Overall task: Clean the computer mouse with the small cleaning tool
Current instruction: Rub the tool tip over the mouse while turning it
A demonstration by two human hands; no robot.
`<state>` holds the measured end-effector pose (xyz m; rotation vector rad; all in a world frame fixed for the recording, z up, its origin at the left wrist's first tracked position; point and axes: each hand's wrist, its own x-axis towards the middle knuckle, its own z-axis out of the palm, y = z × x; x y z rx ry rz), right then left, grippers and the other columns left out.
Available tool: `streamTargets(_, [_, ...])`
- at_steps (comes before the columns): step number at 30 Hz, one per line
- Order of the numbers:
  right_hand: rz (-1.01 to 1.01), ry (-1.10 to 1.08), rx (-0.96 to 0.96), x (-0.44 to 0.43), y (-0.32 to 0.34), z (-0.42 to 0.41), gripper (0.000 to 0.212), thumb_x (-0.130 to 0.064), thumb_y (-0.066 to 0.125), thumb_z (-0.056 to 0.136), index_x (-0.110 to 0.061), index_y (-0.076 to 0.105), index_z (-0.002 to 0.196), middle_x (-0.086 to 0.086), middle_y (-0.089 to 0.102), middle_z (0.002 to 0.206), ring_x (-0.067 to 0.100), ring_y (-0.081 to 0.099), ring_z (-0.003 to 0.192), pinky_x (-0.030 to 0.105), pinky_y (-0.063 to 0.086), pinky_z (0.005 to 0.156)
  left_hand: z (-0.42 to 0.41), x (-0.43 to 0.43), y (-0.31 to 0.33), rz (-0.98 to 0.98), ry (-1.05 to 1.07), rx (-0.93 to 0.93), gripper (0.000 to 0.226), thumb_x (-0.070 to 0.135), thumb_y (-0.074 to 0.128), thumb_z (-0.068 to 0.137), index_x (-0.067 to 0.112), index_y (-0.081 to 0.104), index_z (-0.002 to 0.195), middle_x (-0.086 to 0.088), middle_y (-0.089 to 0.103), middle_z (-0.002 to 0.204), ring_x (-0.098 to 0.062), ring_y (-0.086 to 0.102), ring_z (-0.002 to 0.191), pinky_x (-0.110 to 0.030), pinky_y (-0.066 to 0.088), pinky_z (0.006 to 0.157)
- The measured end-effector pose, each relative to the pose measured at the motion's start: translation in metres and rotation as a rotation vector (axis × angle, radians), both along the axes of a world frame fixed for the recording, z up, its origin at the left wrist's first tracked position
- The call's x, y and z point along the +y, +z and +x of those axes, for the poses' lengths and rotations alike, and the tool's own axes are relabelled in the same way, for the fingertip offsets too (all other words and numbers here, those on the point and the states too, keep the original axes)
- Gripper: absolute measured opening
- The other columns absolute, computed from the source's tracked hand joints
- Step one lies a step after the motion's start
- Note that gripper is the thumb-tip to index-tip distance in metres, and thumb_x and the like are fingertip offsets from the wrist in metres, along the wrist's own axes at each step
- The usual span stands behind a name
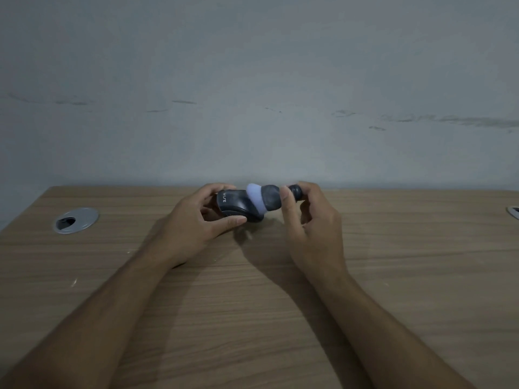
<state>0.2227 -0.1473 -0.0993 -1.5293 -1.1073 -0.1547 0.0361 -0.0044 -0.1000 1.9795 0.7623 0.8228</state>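
Observation:
A dark computer mouse [234, 204] with white lettering is held just above the far part of the wooden desk [252, 304]. My left hand [196, 220] grips it from the left, thumb under its near edge and fingers behind it. The small cleaning tool [271, 199] is dark with a pale lilac pad, and that pad presses against the right end of the mouse. My right hand [311, 220] pinches the tool's dark handle between thumb and fingers. The far side of the mouse is hidden.
A round silver cable grommet [75, 220] is set into the desk at the left. Part of another grommet [513, 211] shows at the right edge. A grey scuffed wall rises directly behind the desk's far edge.

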Motion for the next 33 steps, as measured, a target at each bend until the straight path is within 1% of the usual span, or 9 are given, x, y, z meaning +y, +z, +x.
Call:
streamTargets(3, [-0.028,0.038,-0.062,0.003,-0.003,-0.007,0.008,-0.023,0.070,0.107,-0.016,0.074,0.108,-0.022,0.059,0.080,-0.010,0.054,0.068,0.008,0.036,0.071,0.001,0.001,-0.001,0.033,-0.007,-0.008,0.057,0.028,0.098,0.084,0.033,0.073,0.136,0.010,0.084,0.124,-0.011,0.079,0.117,-0.050,0.059,0.112])
streamTargets(8, [-0.053,-0.076,0.014,0.008,-0.009,0.009,0.011,-0.030,0.068,0.108,-0.020,0.074,0.106,-0.021,0.055,0.074,-0.005,0.052,0.063,0.011,0.034,0.067,0.001,-0.004,0.001,0.029,-0.009,-0.026,0.059,0.031,0.096,0.085,0.041,0.069,0.136,0.014,0.082,0.127,-0.005,0.077,0.109,-0.035,0.059,0.106])
streamTargets(10, [-0.014,-0.040,0.030,0.004,-0.005,0.004,0.015,-0.031,0.066,0.109,-0.018,0.073,0.108,-0.018,0.059,0.078,-0.002,0.051,0.065,0.017,0.037,0.069,0.002,-0.005,0.001,0.095,0.004,-0.026,0.059,0.027,0.095,0.087,0.039,0.067,0.137,0.015,0.080,0.126,-0.002,0.075,0.110,-0.029,0.058,0.102])
streamTargets(14, [0.008,0.054,-0.103,0.003,-0.001,-0.015,0.013,-0.024,0.068,0.109,-0.013,0.073,0.112,-0.010,0.065,0.090,-0.010,0.051,0.073,0.010,0.038,0.073,0.005,-0.006,-0.001,0.259,0.047,0.036,0.067,0.004,0.087,0.084,0.036,0.064,0.138,0.017,0.076,0.124,-0.003,0.072,0.116,-0.016,0.054,0.098])
streamTargets(17, [-0.012,-0.034,-0.068,0.009,-0.006,-0.008,0.013,-0.027,0.068,0.109,-0.015,0.073,0.110,-0.010,0.063,0.087,-0.001,0.050,0.071,0.019,0.039,0.074,0.007,-0.008,-0.002,0.337,0.039,0.001,0.061,0.014,0.093,0.087,0.027,0.065,0.140,0.012,0.075,0.124,-0.009,0.072,0.114,-0.014,0.051,0.097])
streamTargets(21, [0.025,-0.048,-0.020,0.003,-0.002,-0.002,0.015,-0.028,0.065,0.110,-0.015,0.072,0.112,-0.010,0.062,0.086,-0.001,0.052,0.071,0.018,0.039,0.073,0.012,-0.008,-0.005,0.436,0.019,0.006,0.061,0.013,0.091,0.087,0.023,0.066,0.141,0.010,0.074,0.129,-0.015,0.072,0.112,-0.031,0.057,0.100])
streamTargets(24, [0.057,0.021,-0.182,-0.001,0.002,-0.016,0.013,-0.019,0.067,0.109,-0.009,0.073,0.114,-0.009,0.065,0.095,-0.011,0.052,0.079,0.008,0.037,0.077,0.014,-0.007,-0.006,0.466,0.027,0.044,0.071,-0.004,0.073,0.072,0.018,0.067,0.140,0.006,0.075,0.130,-0.020,0.072,0.116,-0.041,0.058,0.098])
streamTargets(30, [0.015,-0.077,-0.058,0.006,-0.005,-0.003,0.014,-0.028,0.067,0.109,-0.015,0.072,0.110,-0.012,0.060,0.086,-0.010,0.048,0.072,0.016,0.037,0.075,0.012,-0.005,-0.008,0.523,0.036,-0.001,0.059,0.017,0.090,0.087,0.023,0.065,0.141,0.012,0.073,0.132,-0.016,0.071,0.110,-0.046,0.059,0.097])
streamTargets(33, [0.035,0.000,-0.108,0.000,0.001,-0.010,0.015,-0.025,0.065,0.110,-0.012,0.071,0.114,-0.009,0.065,0.092,-0.004,0.052,0.076,0.015,0.039,0.075,0.013,-0.005,-0.007,0.514,0.050,0.027,0.071,0.000,0.082,0.078,0.019,0.065,0.144,0.006,0.073,0.137,-0.017,0.070,0.118,-0.043,0.058,0.100])
